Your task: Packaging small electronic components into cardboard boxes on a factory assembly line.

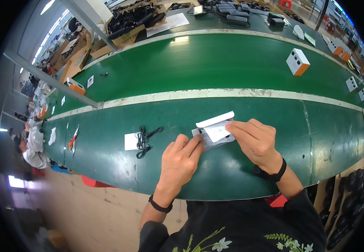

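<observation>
White box (pixel 214 119) is sitting open between your hands, over the green tabletop (pixel 102 161). Left to right: red-handled tool (pixel 72 143) is lying near the left end, too small to identify. White square card (pixel 130 142) is lying flat, black cables (pixel 143 140) bunching at its right edge. Your left grip (pixel 180 161) is pinching the box's left end. White paper slip (pixel 216 132) is showing over clear plastic (pixel 219 144); your right grip (pixel 257 140) is pinching its right corner. Farther right, white-and-orange carton (pixel 295 63) is standing beyond the pale rail (pixel 232 93).
</observation>
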